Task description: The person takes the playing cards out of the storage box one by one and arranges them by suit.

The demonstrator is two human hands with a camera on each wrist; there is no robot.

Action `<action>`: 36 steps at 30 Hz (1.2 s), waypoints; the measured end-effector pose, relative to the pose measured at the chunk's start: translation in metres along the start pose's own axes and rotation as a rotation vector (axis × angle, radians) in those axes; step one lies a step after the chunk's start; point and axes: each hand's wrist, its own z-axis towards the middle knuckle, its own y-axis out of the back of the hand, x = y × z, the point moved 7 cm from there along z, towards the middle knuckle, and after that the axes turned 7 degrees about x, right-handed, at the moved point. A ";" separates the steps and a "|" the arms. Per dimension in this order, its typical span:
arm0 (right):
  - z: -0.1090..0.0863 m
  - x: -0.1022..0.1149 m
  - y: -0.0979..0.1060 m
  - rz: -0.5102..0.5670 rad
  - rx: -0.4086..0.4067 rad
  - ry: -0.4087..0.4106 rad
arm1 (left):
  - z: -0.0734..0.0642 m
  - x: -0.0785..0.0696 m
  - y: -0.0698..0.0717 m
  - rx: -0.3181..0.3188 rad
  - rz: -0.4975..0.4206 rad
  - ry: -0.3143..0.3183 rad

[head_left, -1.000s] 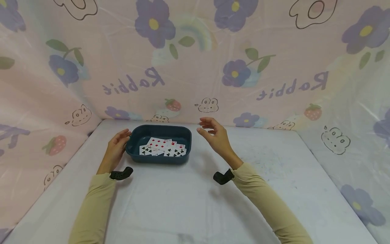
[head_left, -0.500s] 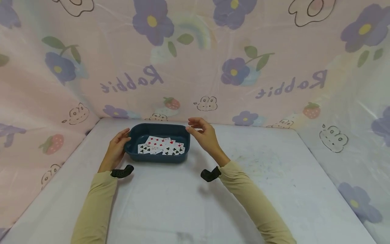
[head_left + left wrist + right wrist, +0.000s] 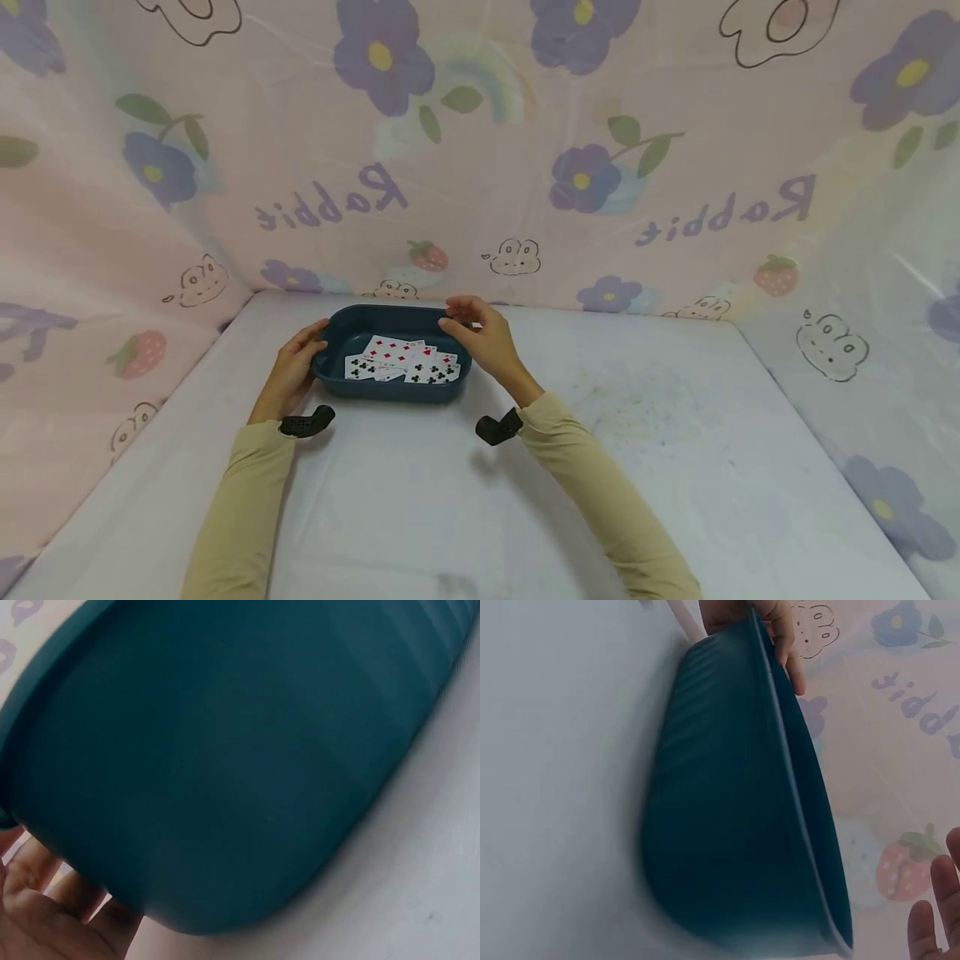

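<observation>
A dark teal plastic basin (image 3: 390, 390) stands on the white table, with several playing cards (image 3: 405, 360) lying face up inside it, diamonds and clubs among them. My left hand (image 3: 292, 371) grips the basin's left end, thumb over the rim and the other fingers along the outer wall. In the right wrist view, digits of that left hand (image 3: 781, 641) reach over the rim. My right hand (image 3: 489, 340) is at the far right corner, overlapping the rim in the head view. Its fingers (image 3: 945, 885) appear relaxed and apart from the basin in the right wrist view.
The white tabletop (image 3: 420, 500) extends in front of and to the right of the basin, with faint smudges on the right. A printed curtain (image 3: 480, 167) with flowers and rabbits hangs close behind the basin and along both sides.
My right hand has moved left, from beyond the basin's right end to over its far right corner. The left hand stays at the left end; basin and cards look unmoved.
</observation>
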 end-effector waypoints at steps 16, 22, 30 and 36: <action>0.014 -0.017 -0.030 -0.062 0.085 -0.076 | 0.002 0.002 -0.001 0.041 -0.026 -0.020; 0.021 -0.024 -0.040 -0.068 0.124 -0.131 | 0.005 0.002 -0.003 0.038 -0.063 -0.047; 0.026 -0.029 -0.056 -0.102 0.169 -0.189 | 0.005 0.004 -0.004 0.013 -0.012 -0.026; 0.030 -0.035 -0.068 -0.133 0.192 -0.230 | 0.003 0.005 0.000 0.002 -0.025 -0.026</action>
